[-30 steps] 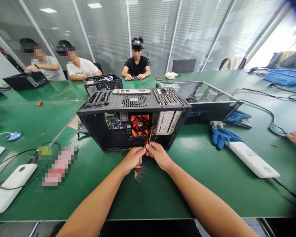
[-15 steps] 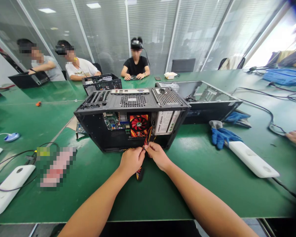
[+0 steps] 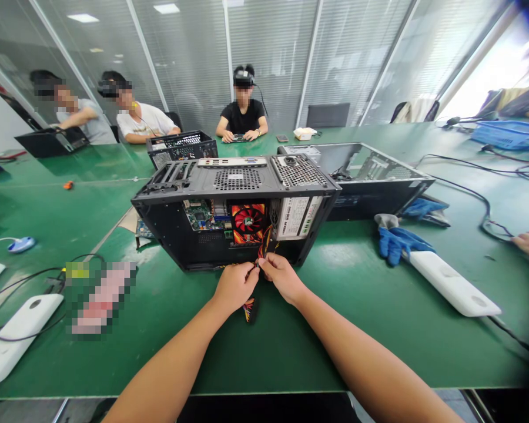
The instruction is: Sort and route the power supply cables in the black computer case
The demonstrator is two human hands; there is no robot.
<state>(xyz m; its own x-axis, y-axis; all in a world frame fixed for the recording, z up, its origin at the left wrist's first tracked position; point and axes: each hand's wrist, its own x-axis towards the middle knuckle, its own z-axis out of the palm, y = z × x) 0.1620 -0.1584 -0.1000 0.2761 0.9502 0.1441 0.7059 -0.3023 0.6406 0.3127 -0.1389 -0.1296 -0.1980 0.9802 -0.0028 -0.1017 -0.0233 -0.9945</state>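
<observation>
Both my left hand (image 3: 235, 286) and my right hand (image 3: 283, 277) are closed in a pinch, fingertips nearly meeting, on the power supply cables (image 3: 265, 245). The exact piece between the fingers is hidden. Below my left hand a loose cable connector (image 3: 249, 310) with coloured wires hangs over the table. Right behind the hands an open computer case (image 3: 171, 235) lies with its open side toward me. Inside it I see a red cooling fan (image 3: 248, 223), a motherboard (image 3: 200, 217) at the left and a labelled power supply (image 3: 297, 218) at the right.
A second open case (image 3: 374, 197) stands behind on the right. Blue gloves (image 3: 399, 244) lie against a white power strip (image 3: 456, 285). Another white power strip (image 3: 20, 341) and a blurred-out item (image 3: 103, 299) are at the left. Several people sit around the green table (image 3: 317, 352).
The loose connector under my left hand has swung slightly. My hands stay in almost the same place, still pinching the cables.
</observation>
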